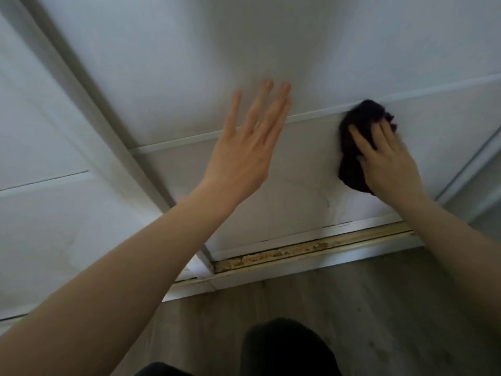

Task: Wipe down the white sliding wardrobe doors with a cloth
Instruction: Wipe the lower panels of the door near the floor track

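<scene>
Left hand spread open, right hand pressing one cloth on one white door

R hand presses a dark bunched fabric cloth against the white sliding wardrobe door, fingers laid across it. Cloth's top edge is at a thin white horizontal trim strip. L hand is up in front of same door, fingers straight & spread, holding nothing; contact w/ panel unclear. Grey vertical frame rail splits it from a 2nd white door panel at left. Below: worn, flaking yellowish bottom track, grey wood-look floor, dark-clothed leg at btm edge.
</scene>
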